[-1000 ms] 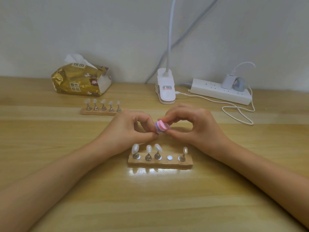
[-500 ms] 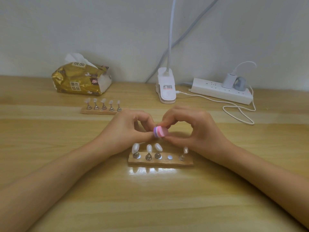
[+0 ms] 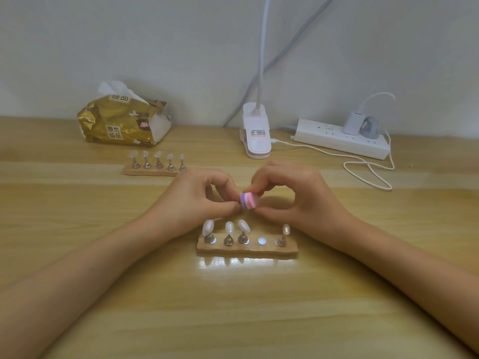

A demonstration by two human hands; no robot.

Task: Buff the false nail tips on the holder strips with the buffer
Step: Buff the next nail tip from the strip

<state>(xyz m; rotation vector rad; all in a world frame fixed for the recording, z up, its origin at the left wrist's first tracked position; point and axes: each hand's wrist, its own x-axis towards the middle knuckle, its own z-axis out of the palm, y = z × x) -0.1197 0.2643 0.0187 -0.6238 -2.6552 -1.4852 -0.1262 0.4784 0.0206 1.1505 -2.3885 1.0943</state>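
Closest to me, on the counter (image 3: 233, 320), lies the near strip (image 3: 246, 250). It carries four tips (image 3: 208, 227) on small metal stands, and one spot (image 3: 262, 240) between the third and the last stand is bare. I think the missing tip was taken up to be worked in the fingers, because a loose tip can be turned more easily against the buffer.

Just behind this strip both hands meet, above the counter. The right hand (image 3: 298, 198) pinches the buffer (image 3: 249, 200), a small block with pink and purple layers, between thumb and fingertips. The left hand (image 3: 191, 200) has thumb and forefinger pressed together right at the buffer's left face. What is between them is hidden, so I cannot tell if it holds a tip, but the pose suits this. The hands are low and near the strip, probably so the tip goes back quickly.

Farther, to the left, the far strip (image 3: 147, 172) stands with all five tips, out of the way. Whether they are buffed I cannot see.

At the wall are a tissue pack (image 3: 121, 123), a lamp (image 3: 256, 133) and a power strip (image 3: 339, 139).
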